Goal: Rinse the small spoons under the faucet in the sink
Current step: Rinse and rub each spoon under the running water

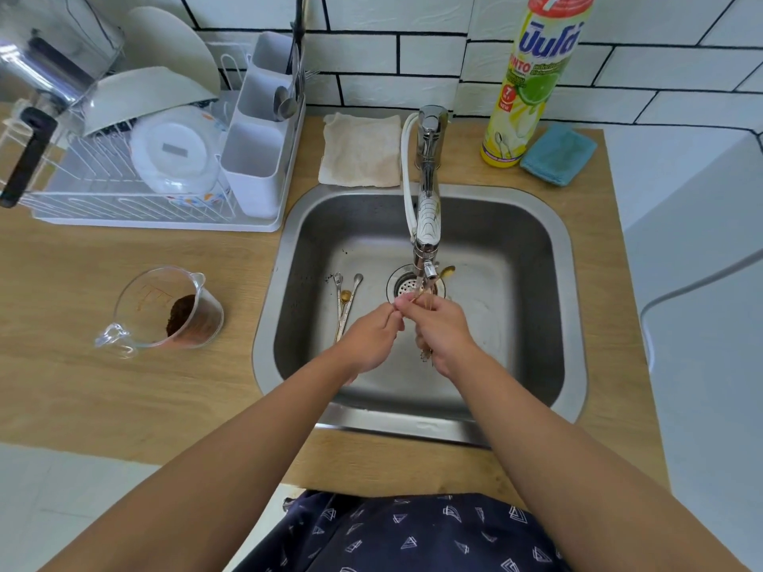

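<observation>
Frame middle, under faucet: right hand curled round small spoon; left hand fingertips pinch its tip.

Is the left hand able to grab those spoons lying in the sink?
Probably yes: the spoons lie uncovered on the sink floor just beside the left hand, though its grip is busy on something thin.

Yellow-green soap bottle, blue cloth, steel-grey sink, navy triangle-print garment.
</observation>
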A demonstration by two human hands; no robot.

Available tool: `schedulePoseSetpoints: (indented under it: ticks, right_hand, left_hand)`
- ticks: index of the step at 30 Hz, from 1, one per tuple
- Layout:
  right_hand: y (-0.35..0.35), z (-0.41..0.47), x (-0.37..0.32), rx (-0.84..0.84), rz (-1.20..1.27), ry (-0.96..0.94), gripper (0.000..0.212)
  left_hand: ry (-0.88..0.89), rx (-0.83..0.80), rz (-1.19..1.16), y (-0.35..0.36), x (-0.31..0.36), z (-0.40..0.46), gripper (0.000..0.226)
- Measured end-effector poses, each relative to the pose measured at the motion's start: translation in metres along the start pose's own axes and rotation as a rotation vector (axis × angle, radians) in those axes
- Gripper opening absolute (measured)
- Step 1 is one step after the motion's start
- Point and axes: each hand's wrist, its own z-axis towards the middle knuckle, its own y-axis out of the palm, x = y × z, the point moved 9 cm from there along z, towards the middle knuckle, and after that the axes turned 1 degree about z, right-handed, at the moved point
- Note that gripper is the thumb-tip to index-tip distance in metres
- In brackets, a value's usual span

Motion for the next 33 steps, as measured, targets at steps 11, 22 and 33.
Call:
schedulePoseSetpoints:
  ticks: [11, 22, 33]
  right_hand:
    - [0.006, 0.01, -0.009, -0.102, 0.053, 0.006, 0.022]
    - [-0.031, 0.016, -0.033, 0.078, 0.562, -0.087, 0.032]
    - [-0.038, 0.022, -0.007, -0.02, 0.537, -0.001, 0.023]
  left_hand:
    - [-0.071, -0.203, -0.466, 0.011, 0.006, -0.01, 0.034]
    - [-0.135, -0.059, 0.167, 0.004, -0.043, 0.024, 0.031]
    - [-0.385, 0.231, 0.604, -0.04, -0.105, 0.057, 0.034]
